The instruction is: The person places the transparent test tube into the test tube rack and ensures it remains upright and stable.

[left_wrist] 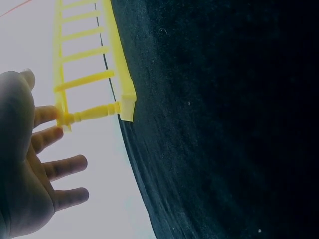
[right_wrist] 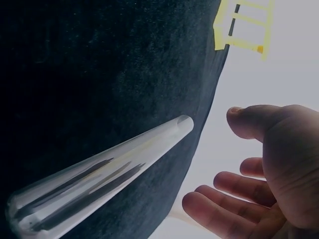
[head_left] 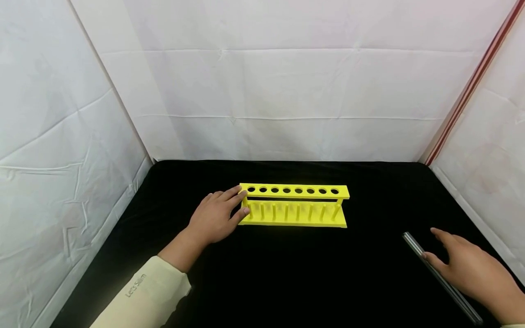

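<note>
A yellow test tube rack (head_left: 293,219), with a row of round holes along its top, stands upright on the black cloth. My left hand (head_left: 215,216) is at the rack's left end, its fingertips against the top plate and the thumb by the end post. In the left wrist view those fingers (left_wrist: 50,138) look straight and spread. A clear glass test tube (head_left: 459,298) lies slantwise on the cloth at the right, its open mouth showing in the right wrist view. Over it hovers my right hand (head_left: 476,269), fingers relaxed and apart, holding nothing.
Black cloth (head_left: 295,269) covers the table. White sheet walls (head_left: 283,82) close it in at the back, left and right. A red-brown strip (head_left: 467,98) runs up the back right corner.
</note>
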{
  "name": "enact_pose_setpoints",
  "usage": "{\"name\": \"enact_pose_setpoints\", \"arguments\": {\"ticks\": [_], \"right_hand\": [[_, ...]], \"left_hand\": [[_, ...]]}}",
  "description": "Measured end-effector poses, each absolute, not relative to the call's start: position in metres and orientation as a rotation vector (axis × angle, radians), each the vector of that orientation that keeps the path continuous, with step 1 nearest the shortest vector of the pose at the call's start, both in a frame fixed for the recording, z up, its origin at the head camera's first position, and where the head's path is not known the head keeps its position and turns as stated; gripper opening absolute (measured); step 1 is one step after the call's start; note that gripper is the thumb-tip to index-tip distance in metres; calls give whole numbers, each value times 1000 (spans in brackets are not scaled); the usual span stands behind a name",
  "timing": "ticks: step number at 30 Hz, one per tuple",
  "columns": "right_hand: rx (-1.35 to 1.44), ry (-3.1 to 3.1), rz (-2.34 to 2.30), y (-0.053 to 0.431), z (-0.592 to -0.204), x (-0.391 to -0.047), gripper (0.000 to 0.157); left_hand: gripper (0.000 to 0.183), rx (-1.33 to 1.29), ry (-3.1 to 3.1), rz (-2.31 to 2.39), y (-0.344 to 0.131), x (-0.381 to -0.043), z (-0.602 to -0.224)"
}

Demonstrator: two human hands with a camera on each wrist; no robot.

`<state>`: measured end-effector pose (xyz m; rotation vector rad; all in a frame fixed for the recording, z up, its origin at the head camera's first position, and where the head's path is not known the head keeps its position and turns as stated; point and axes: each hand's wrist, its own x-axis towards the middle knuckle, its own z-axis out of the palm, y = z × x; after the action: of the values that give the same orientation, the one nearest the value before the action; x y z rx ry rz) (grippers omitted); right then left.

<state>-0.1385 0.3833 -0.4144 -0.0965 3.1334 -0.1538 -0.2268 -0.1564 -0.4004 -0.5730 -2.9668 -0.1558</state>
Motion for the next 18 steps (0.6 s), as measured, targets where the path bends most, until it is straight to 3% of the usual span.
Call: {"name": "enact_pose_setpoints", "arguments": {"ticks": [18], "right_hand": [[-73,3105,-164,384,-418,-128,86]], "left_hand": [[62,-569,-2980,-178,-156,-226,-399]]}}
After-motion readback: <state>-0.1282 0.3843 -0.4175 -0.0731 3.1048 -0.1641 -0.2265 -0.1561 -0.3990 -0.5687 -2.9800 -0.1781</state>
